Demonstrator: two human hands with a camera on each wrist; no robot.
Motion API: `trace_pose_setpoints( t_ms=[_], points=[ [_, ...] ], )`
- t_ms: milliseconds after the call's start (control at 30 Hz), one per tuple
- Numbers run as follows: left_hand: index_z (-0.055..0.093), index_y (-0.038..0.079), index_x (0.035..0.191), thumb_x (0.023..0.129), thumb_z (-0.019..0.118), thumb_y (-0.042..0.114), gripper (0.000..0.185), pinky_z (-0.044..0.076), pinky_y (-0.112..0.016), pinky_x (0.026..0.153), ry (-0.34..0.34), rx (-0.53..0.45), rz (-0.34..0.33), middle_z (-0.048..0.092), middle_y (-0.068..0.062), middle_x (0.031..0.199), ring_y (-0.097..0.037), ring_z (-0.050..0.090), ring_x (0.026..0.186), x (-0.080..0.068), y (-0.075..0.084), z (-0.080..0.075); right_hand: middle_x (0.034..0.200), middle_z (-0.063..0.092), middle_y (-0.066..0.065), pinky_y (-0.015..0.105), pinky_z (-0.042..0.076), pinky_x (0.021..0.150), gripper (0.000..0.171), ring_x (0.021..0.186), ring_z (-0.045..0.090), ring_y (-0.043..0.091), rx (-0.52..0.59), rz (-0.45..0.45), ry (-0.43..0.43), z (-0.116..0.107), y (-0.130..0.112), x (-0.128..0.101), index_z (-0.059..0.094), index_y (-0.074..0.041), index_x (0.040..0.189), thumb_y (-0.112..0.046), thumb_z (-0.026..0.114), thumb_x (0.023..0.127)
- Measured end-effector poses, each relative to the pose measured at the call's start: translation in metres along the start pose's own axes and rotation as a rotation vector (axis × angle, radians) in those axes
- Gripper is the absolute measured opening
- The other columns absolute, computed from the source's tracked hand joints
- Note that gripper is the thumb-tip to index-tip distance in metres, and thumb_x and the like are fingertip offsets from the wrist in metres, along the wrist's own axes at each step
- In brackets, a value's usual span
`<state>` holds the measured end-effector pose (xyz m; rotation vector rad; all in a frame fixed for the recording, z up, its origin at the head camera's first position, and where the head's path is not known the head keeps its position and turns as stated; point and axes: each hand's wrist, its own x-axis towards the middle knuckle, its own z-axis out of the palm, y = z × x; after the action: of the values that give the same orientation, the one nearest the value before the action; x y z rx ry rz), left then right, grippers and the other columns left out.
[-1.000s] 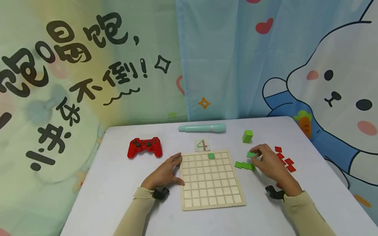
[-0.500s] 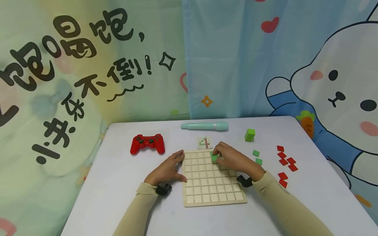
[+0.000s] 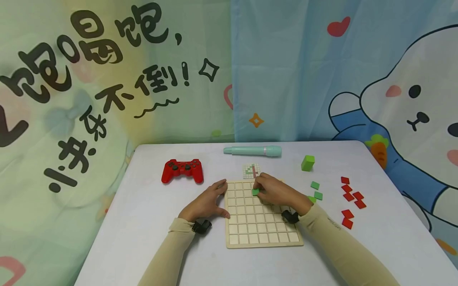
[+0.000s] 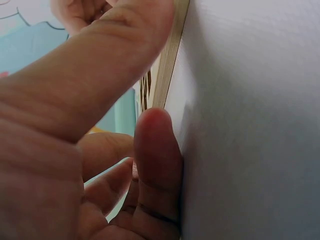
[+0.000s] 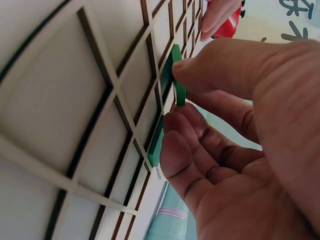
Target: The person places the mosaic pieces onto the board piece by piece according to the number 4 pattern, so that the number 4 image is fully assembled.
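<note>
A square wooden grid board (image 3: 264, 239) lies on the white table. My right hand (image 3: 278, 193) is over its upper part and pinches a green square tile (image 3: 255, 192) between thumb and fingers. In the right wrist view this tile (image 5: 179, 82) stands tilted on edge against the grid, and another green tile (image 5: 156, 150) sits in a cell close by, under the fingertips. My left hand (image 3: 204, 203) rests along the board's left edge, thumb and fingers spread and touching the rim. The left wrist view shows the thumb beside the board's wooden side (image 4: 172, 55).
Loose green tiles (image 3: 315, 185) and several red tiles (image 3: 347, 213) lie right of the board. Behind are a green block (image 3: 307, 163), a small pattern card (image 3: 249, 171), a teal stick-shaped object (image 3: 250, 151) and a red game controller (image 3: 182, 170).
My right hand has carried a green tile leftward from the loose green ones onto the board, shifting slightly over the upper cells since. The left hand stays at the left edge.
</note>
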<state>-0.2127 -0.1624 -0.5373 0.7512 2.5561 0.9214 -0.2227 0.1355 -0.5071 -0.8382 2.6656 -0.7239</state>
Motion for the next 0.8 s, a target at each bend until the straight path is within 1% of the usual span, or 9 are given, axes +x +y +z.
trace_pose_setpoints(
  t_ms=[300, 533, 600, 700, 767, 800],
  points=[
    [0.033, 0.002, 0.166, 0.077, 0.098, 0.032, 0.113, 0.035, -0.049, 0.131, -0.006, 0.003, -0.002, 0.025, -0.013, 0.178, -0.037, 0.029, 0.164, 0.001, 0.004, 0.000, 0.112, 0.062, 0.008, 0.037, 0.058, 0.088, 0.010, 0.100, 0.064, 0.019, -0.012, -0.005, 0.011, 0.003, 0.000, 0.000, 0.068, -0.008, 0.111, -0.005, 0.070, 0.101],
    [0.033, 0.002, 0.166, 0.077, 0.098, 0.033, 0.114, 0.036, -0.051, 0.130, -0.012, 0.015, 0.002, 0.025, -0.013, 0.178, -0.038, 0.030, 0.163, 0.003, 0.004, 0.001, 0.108, 0.063, 0.007, 0.037, 0.058, 0.086, 0.009, 0.099, 0.065, 0.020, 0.006, -0.001, 0.037, 0.002, 0.002, 0.001, 0.070, -0.008, 0.104, -0.004, 0.074, 0.098],
    [0.033, 0.002, 0.166, 0.077, 0.098, 0.033, 0.114, 0.036, -0.051, 0.130, -0.012, 0.018, -0.002, 0.025, -0.013, 0.178, -0.039, 0.030, 0.163, 0.003, 0.003, 0.001, 0.109, 0.064, 0.007, 0.037, 0.059, 0.088, 0.009, 0.100, 0.066, 0.020, 0.004, -0.001, 0.039, 0.002, 0.002, 0.000, 0.071, -0.008, 0.107, -0.005, 0.075, 0.098],
    [0.034, 0.004, 0.166, 0.077, 0.097, 0.034, 0.113, 0.035, -0.050, 0.130, -0.013, 0.020, -0.016, 0.025, -0.011, 0.178, -0.037, 0.029, 0.164, 0.002, 0.002, 0.001, 0.114, 0.066, 0.010, 0.038, 0.060, 0.089, 0.018, 0.103, 0.068, 0.022, 0.008, -0.001, 0.044, -0.001, 0.001, -0.004, 0.072, -0.004, 0.118, -0.008, 0.072, 0.101],
    [0.034, 0.004, 0.166, 0.077, 0.098, 0.033, 0.113, 0.035, -0.050, 0.131, -0.013, 0.013, -0.019, 0.025, -0.011, 0.179, -0.037, 0.028, 0.164, 0.001, 0.001, 0.001, 0.118, 0.067, 0.012, 0.038, 0.060, 0.088, 0.024, 0.103, 0.068, 0.023, 0.022, -0.002, 0.076, -0.006, 0.002, -0.012, 0.070, -0.002, 0.127, -0.009, 0.069, 0.103],
    [0.034, 0.004, 0.166, 0.077, 0.098, 0.033, 0.113, 0.035, -0.049, 0.131, -0.012, 0.012, -0.019, 0.024, -0.011, 0.179, -0.037, 0.028, 0.164, 0.001, 0.001, 0.001, 0.119, 0.067, 0.013, 0.039, 0.059, 0.087, 0.027, 0.104, 0.067, 0.023, 0.032, 0.004, 0.105, -0.010, 0.002, -0.018, 0.069, -0.002, 0.130, -0.009, 0.067, 0.104]
  ],
)
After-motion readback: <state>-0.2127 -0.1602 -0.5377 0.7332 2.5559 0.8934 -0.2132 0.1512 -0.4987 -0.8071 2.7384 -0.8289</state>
